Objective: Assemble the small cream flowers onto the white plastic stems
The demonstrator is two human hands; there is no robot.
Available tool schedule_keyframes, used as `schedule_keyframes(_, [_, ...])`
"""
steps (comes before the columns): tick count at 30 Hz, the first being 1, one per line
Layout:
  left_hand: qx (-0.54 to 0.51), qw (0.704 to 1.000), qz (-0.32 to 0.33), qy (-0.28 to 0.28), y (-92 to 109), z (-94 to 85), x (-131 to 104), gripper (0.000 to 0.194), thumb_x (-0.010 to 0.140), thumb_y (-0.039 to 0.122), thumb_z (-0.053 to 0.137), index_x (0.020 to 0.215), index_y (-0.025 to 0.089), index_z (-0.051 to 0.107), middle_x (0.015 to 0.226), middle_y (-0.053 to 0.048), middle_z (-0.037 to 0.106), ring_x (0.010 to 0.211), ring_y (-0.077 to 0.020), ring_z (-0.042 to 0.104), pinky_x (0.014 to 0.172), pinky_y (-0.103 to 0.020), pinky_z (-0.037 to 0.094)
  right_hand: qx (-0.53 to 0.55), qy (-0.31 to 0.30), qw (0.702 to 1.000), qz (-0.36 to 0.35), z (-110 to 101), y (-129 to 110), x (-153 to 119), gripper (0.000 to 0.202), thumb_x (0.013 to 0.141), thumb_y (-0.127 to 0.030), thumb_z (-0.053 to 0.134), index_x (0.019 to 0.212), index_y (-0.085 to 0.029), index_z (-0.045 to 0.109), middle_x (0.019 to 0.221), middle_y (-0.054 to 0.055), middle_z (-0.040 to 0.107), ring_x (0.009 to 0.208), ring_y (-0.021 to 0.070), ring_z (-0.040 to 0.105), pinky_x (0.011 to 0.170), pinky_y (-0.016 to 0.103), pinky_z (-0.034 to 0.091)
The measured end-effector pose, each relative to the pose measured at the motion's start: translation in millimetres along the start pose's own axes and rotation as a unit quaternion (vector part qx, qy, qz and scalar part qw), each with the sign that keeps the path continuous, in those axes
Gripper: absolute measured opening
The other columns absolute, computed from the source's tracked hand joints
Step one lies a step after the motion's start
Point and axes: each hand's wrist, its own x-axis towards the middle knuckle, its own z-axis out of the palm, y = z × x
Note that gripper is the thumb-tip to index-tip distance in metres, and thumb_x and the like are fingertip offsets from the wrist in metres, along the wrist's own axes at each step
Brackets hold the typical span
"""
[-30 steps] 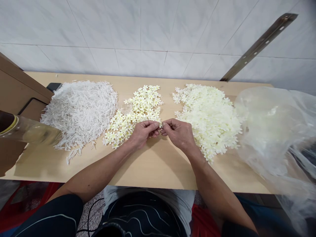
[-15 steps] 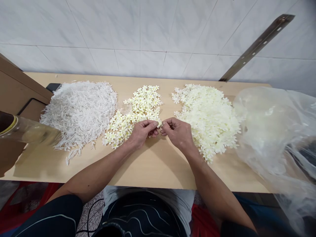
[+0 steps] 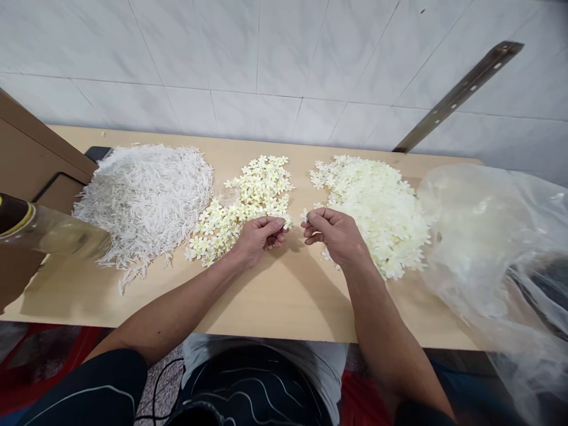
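My left hand (image 3: 262, 238) pinches a small cream artificial flower (image 3: 287, 222) between thumb and forefinger, just in front of a pile of yellow-centred flowers (image 3: 257, 186). A short gap away, my right hand (image 3: 335, 234) is closed at the fingertips on another pale flower (image 3: 304, 215). Beside that hand, on its right, spreads a larger heap of pale cream flowers (image 3: 381, 207). Farther left lies a mound of thin white stamen-like pieces (image 3: 151, 195). Whether either held flower has a stem piece in it is too small to tell.
A clear container with a dark, yellow-edged end (image 3: 66, 232) juts in at the left beside a brown box (image 3: 31, 148). On the right a translucent plastic bag (image 3: 479, 231) overhangs the table (image 3: 275, 307). Behind stands a tiled wall with a slotted metal strip (image 3: 457, 97).
My right hand has moved right, away from my left, and now has a pale flower at its fingertips. My left hand has stayed almost still with its flower.
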Motion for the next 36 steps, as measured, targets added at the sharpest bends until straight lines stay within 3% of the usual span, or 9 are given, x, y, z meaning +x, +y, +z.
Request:
schedule_keyframes(4, [-0.002,1.0,0.001,0.001,1,2.3,-2,0.04,0.071,0.044,0.091,0.087,0.011,0.075,0.084,-0.008,0.073,0.062,-0.0096,0.062,0.055,-0.022,0.044,-0.177,0.085,0.978,-0.069,-21,-3,1,0.02,0.083,-0.038,0.07,0.082,-0.018,0.073,0.071,0.004,0.071,0.062,0.0184,0.068,0.063,0.033,0.061])
schedule_keyframes(6, [0.002,1.0,0.003,0.004,2,4.0,-3,0.039,0.071,0.043,0.091,0.085,0.011,0.075,0.083,-0.008,0.073,0.062,-0.0097,0.062,0.055,-0.022,0.045,-0.323,0.179,0.924,-0.097,-43,-4,3,0.018,0.085,-0.034,0.065,0.086,-0.02,0.076,0.073,0.005,0.072,0.066,0.022,0.07,0.072,0.04,0.06])
schedule_keyframes(8, [0.008,1.0,0.006,0.007,3,5.5,-4,0.038,0.071,0.043,0.09,0.084,0.011,0.075,0.082,-0.008,0.072,0.062,-0.0099,0.062,0.055,-0.023,0.046,-0.446,0.231,0.859,-0.103,-67,-5,5,0.018,0.086,-0.032,0.063,0.087,-0.021,0.077,0.074,0.007,0.073,0.071,0.0259,0.071,0.084,0.049,0.056])
schedule_keyframes(11, [0.019,1.0,0.009,0.011,2,6.9,-5,0.038,0.071,0.043,0.09,0.083,0.01,0.075,0.083,-0.009,0.072,0.062,-0.0103,0.062,0.056,-0.023,0.047,-0.511,0.279,0.801,-0.138,-83,-8,4,0.019,0.086,-0.027,0.063,0.096,-0.02,0.077,0.089,0.013,0.075,0.08,0.0286,0.071,0.09,0.05,0.053])
schedule_keyframes(12, [0.023,1.0,0.01,0.013,1,7.2,-5,0.038,0.071,0.044,0.09,0.083,0.01,0.075,0.083,-0.009,0.072,0.062,-0.0105,0.062,0.056,-0.024,0.047,-0.501,0.28,0.803,-0.162,-80,-8,2,0.02,0.087,-0.027,0.063,0.099,-0.02,0.077,0.097,0.014,0.075,0.079,0.0267,0.071,0.089,0.047,0.054])
schedule_keyframes(14, [0.035,0.999,0.014,0.019,-1,7.6,-5,0.039,0.072,0.044,0.09,0.084,0.01,0.076,0.081,-0.009,0.072,0.061,-0.0107,0.062,0.056,-0.024,0.048,-0.436,0.253,0.84,-0.203,-63,-6,-2,0.019,0.09,-0.033,0.063,0.097,-0.02,0.076,0.105,0.012,0.075,0.071,0.0212,0.07,0.078,0.039,0.056])
schedule_keyframes(17, [0.057,0.997,0.031,0.032,-3,7.6,-5,0.038,0.074,0.045,0.088,0.084,0.01,0.076,0.079,-0.008,0.072,0.06,-0.0109,0.062,0.055,-0.024,0.049,-0.372,0.13,0.89,-0.229,-22,2,-7,0.023,0.093,-0.043,0.067,0.095,-0.022,0.075,0.096,0.007,0.077,0.067,0.0187,0.069,0.071,0.033,0.056])
schedule_keyframes(21, [0.08,0.995,0.051,0.034,-5,7.2,-5,0.037,0.076,0.045,0.086,0.087,0.011,0.077,0.08,-0.008,0.072,0.06,-0.0113,0.063,0.055,-0.024,0.049,-0.372,0.072,0.894,-0.241,11,17,-7,0.024,0.092,-0.045,0.071,0.093,-0.021,0.076,0.092,0.006,0.079,0.07,0.0185,0.069,0.07,0.031,0.054])
schedule_keyframes(36, [0.049,0.998,0.019,0.025,-7,7.3,-7,0.037,0.074,0.045,0.088,0.088,0.012,0.077,0.081,-0.007,0.071,0.061,-0.0104,0.06,0.056,-0.024,0.047,-0.325,0.03,0.929,-0.174,13,21,-8,0.019,0.094,-0.037,0.069,0.089,-0.023,0.081,0.087,0.002,0.081,0.074,0.0179,0.072,0.07,0.029,0.053])
